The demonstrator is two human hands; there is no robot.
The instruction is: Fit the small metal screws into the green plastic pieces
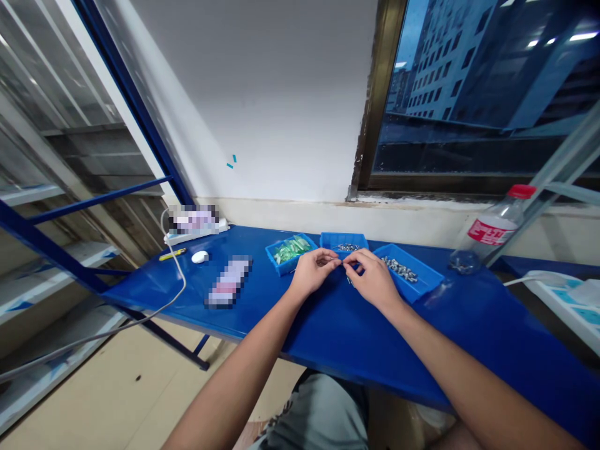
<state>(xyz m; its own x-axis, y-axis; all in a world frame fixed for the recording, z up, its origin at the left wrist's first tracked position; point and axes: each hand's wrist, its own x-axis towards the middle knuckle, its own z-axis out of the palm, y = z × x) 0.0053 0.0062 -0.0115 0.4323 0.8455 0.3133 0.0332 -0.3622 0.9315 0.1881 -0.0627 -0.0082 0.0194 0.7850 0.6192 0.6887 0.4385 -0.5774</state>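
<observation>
My left hand (315,270) and my right hand (370,275) meet fingertip to fingertip above the blue table, both with thumb and fingers pinched. Whatever sits between the fingertips is too small to make out. Just behind the hands is a blue bin of small metal parts (344,236). Left of them stands a bin with green pieces (289,250), partly behind my left hand. At the right, a longer blue bin (424,275) holds many small silvery metal parts, its near left side hidden by my right hand.
A plastic bottle with a red cap (492,228) stands at the right rear. Leftward lie a blurred-out flat object (229,282), a round white object (200,257) and a yellow cutter (172,254). A white cable (180,281) hangs over the table's left edge from a power strip (199,233).
</observation>
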